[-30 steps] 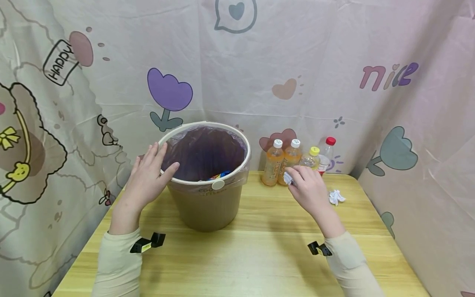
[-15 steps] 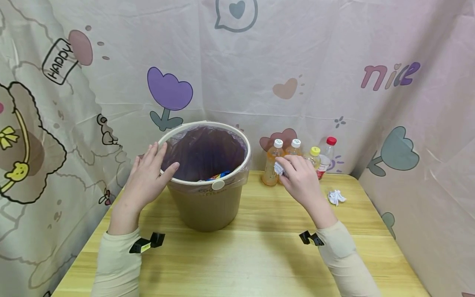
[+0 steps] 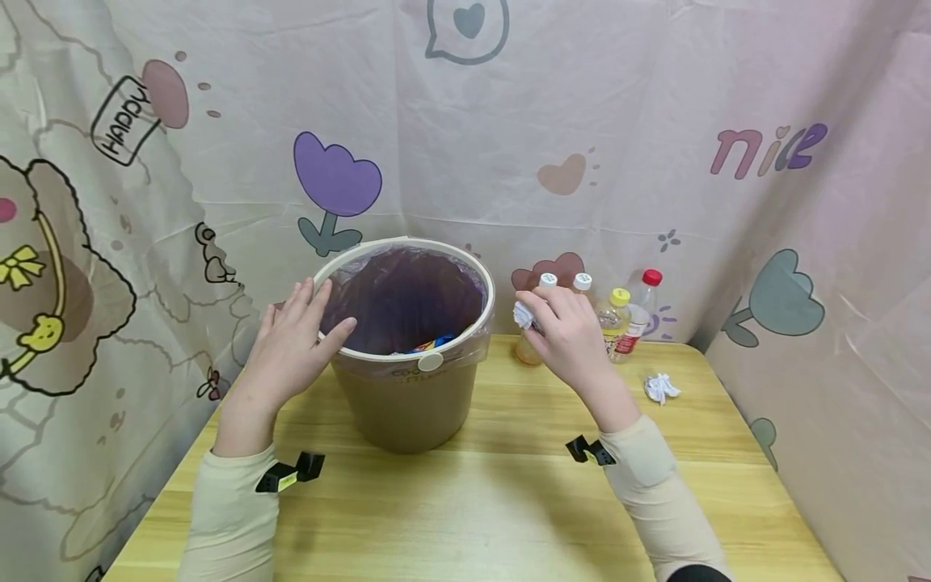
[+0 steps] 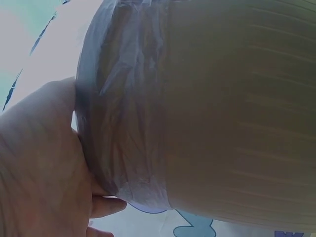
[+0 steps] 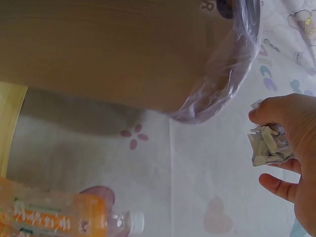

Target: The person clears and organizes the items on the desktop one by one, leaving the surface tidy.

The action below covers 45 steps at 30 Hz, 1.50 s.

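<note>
A brown trash bin (image 3: 403, 404) with a white rim and a clear plastic liner stands left of the table's middle. Something blue, red and yellow (image 3: 435, 344) shows inside it. My left hand (image 3: 287, 343) rests against the left of the rim, its fingers extended; the left wrist view shows the palm beside the liner-covered edge. Between the fingers and thumb of my right hand (image 3: 570, 335) is a crumpled white paper ball (image 5: 270, 145). That hand is raised off the table, right of the bin and in front of the bottles.
Behind my right hand stand several plastic bottles, among them an orange one (image 5: 59, 212), a yellow-capped one (image 3: 615, 319) and a red-capped one (image 3: 640, 315). Another crumpled paper ball (image 3: 661, 388) lies on the wooden table (image 3: 451, 517) at the right. A printed curtain (image 3: 465, 162) hangs behind.
My right hand has moved left and slightly up with the paper ball, nearer the bin. My left hand stays at the rim. The other paper ball has not moved.
</note>
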Each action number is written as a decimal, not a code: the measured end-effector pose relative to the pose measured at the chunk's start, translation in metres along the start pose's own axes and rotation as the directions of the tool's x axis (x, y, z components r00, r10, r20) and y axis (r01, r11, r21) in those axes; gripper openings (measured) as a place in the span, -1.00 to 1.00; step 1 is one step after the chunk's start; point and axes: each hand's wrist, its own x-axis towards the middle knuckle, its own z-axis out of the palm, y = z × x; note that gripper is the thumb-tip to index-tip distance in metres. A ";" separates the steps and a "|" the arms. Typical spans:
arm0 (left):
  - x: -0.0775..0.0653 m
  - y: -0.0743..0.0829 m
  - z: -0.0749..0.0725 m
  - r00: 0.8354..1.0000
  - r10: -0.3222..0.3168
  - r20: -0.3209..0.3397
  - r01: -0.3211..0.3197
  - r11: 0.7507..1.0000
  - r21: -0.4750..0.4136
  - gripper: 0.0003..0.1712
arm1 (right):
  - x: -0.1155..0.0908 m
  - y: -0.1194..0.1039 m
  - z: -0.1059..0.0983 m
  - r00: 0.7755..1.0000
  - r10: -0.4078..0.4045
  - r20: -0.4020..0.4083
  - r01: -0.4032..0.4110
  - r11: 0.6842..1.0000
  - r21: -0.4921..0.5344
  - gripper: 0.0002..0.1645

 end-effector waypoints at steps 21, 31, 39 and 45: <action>0.001 0.001 -0.001 1.000 0.001 0.018 -0.002 0.999 0.040 -0.02 | 0.047 -0.024 0.022 0.999 -0.036 -0.039 0.038 0.997 0.061 -0.57; 0.001 0.000 0.000 1.000 -0.001 0.021 0.000 0.999 0.034 -0.02 | 0.065 -0.037 0.034 0.999 -0.038 -0.014 0.039 0.996 0.076 -0.57; 0.001 0.000 -0.001 1.000 -0.001 0.019 0.000 1.000 0.025 -0.02 | 0.076 -0.044 0.042 0.998 -0.055 0.003 0.055 0.995 0.081 -0.56; 0.000 -0.001 0.000 1.000 0.005 0.015 -0.005 1.000 0.017 -0.03 | 0.082 -0.048 0.048 0.997 -0.058 0.044 0.054 0.994 0.090 -0.56</action>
